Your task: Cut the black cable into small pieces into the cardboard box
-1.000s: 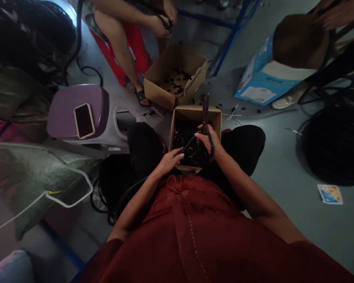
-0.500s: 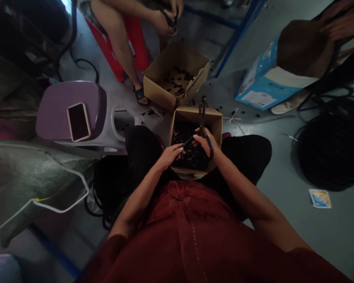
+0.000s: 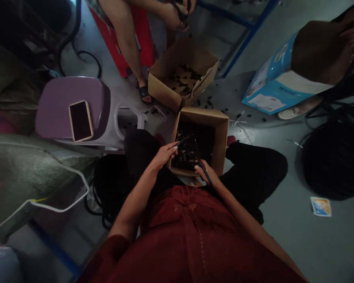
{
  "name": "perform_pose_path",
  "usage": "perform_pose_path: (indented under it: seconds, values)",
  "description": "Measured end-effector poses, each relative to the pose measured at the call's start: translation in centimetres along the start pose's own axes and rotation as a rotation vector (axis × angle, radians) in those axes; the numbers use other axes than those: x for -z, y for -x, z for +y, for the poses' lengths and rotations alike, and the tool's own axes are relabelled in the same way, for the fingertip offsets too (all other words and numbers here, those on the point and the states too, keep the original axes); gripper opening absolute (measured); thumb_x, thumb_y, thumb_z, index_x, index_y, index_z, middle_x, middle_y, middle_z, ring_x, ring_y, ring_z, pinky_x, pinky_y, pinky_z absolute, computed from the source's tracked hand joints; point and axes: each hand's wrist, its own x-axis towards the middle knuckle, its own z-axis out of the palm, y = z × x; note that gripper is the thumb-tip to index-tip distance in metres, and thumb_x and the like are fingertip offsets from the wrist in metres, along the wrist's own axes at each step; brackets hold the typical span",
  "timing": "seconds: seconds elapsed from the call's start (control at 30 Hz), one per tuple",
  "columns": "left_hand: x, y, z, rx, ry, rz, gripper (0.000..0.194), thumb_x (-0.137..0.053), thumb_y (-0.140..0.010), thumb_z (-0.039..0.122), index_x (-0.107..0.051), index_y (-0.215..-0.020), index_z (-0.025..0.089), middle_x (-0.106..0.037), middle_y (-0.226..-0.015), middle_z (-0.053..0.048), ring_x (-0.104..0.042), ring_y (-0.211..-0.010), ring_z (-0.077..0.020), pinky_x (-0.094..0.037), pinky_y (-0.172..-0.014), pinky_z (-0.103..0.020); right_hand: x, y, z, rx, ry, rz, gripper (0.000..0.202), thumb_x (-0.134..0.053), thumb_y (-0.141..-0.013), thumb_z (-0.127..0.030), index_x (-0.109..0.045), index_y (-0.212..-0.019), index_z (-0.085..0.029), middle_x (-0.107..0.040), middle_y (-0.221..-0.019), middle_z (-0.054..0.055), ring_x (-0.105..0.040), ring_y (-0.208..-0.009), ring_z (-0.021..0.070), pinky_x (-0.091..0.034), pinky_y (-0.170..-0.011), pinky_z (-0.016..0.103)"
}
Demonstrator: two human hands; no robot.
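My left hand [image 3: 164, 154] pinches a short dark strip [image 3: 183, 140] that points up and right over the cardboard box [image 3: 226, 137] between my knees. My right hand [image 3: 207, 171] is closed round the handles of dark scissors [image 3: 198, 151], whose blades point away from me above the box. The scissors' tip is close to the free end of the strip; whether they touch I cannot tell. Inside the box lie many small black pieces, too dim to name exactly.
A second cardboard box [image 3: 163, 91] with black pieces adjoins mine, near a seated person's foot [image 3: 145, 94]. A blue carton [image 3: 267, 100] stands right, beside a large black coil [image 3: 336, 153]. At left, a phone [image 3: 81, 121] lies on a purple-topped stool [image 3: 53, 106].
The scissors have swung from upright at my right hand down over the box, blades forward. My hands have moved apart, the right one nearer my body; the left still holds the dark strip.
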Motion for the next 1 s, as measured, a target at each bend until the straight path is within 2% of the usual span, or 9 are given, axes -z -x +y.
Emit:
perform_pose_path:
  seconds: [0.33,0.53,0.73,0.87,1.0]
  values:
    - [0.4,0.0,-0.5,0.023,0.033,-0.056,0.052,-0.058,-0.076,0.037,-0.054,-0.122,0.012,-0.050,-0.069,0.002,-0.038,-0.052,-0.0023,-0.029,-0.049,-0.017,-0.5,-0.7,-0.5,0.076,0.116,-0.022,0.050,-0.055,-0.078,-0.041,-0.042,-0.122,-0.021,-0.060,-0.107,0.010,-0.060,-0.089,0.0209,-0.047,-0.081,0.038]
    - [0.4,0.2,-0.9,0.012,-0.054,-0.056,0.047,-0.056,-0.079,0.034,-0.056,-0.120,0.013,-0.054,-0.073,0.000,-0.042,-0.056,-0.0040,-0.033,-0.052,-0.018,-0.7,-0.8,-1.3,0.102,0.150,0.032,0.048,-0.056,-0.077,-0.040,-0.048,-0.121,-0.022,-0.060,-0.107,0.009,-0.059,-0.092,0.0213,-0.046,-0.083,0.038]
    - [0.3,-0.3,-1.7,-0.020,-0.158,-0.062,0.039,-0.050,-0.081,0.029,-0.057,-0.116,0.013,-0.060,-0.087,-0.004,-0.048,-0.063,-0.0065,-0.039,-0.059,-0.019,-1.7,-1.5,-2.3,0.096,0.122,0.070,0.051,-0.057,-0.075,-0.040,-0.048,-0.123,-0.022,-0.061,-0.106,0.010,-0.058,-0.094,0.0231,-0.045,-0.083,0.039]
    - [0.5,-0.1,-1.4,0.027,-0.229,-0.099,0.041,-0.047,-0.082,0.028,-0.054,-0.121,0.013,-0.062,-0.090,-0.005,-0.044,-0.060,-0.0062,-0.035,-0.054,-0.018,-2.5,-1.8,-2.7,0.094,0.119,0.094,0.050,-0.055,-0.078,-0.039,-0.048,-0.123,-0.020,-0.060,-0.107,0.011,-0.059,-0.092,0.0226,-0.045,-0.082,0.038]
    - [0.5,0.4,-0.6,0.025,-0.298,-0.162,0.047,-0.047,-0.083,0.030,-0.050,-0.127,0.013,-0.062,-0.087,-0.005,-0.044,-0.060,-0.0069,-0.035,-0.056,-0.020,-2.9,-1.5,-2.6,0.092,0.140,0.100,0.052,-0.056,-0.077,-0.039,-0.046,-0.124,-0.019,-0.059,-0.107,0.012,-0.058,-0.092,0.0232,-0.046,-0.080,0.038]
